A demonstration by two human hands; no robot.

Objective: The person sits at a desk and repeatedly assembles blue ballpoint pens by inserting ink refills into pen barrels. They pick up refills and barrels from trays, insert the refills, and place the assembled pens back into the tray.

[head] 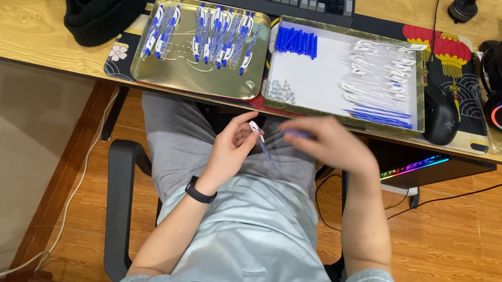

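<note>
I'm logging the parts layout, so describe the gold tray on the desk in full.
The gold tray is a shallow, shiny, metal-looking rectangle with rounded corners and a raised rim, faintly embossed in the middle. It lies flat at the desk's front edge, left of the white-lined box. Blue-and-white pens lie in rows along its far side; its near half is bare. Neither hand touches it.

light: bright, even | glare: gold tray (197, 75) | blur: right hand (324, 142) | edges: slightly bowed
</note>
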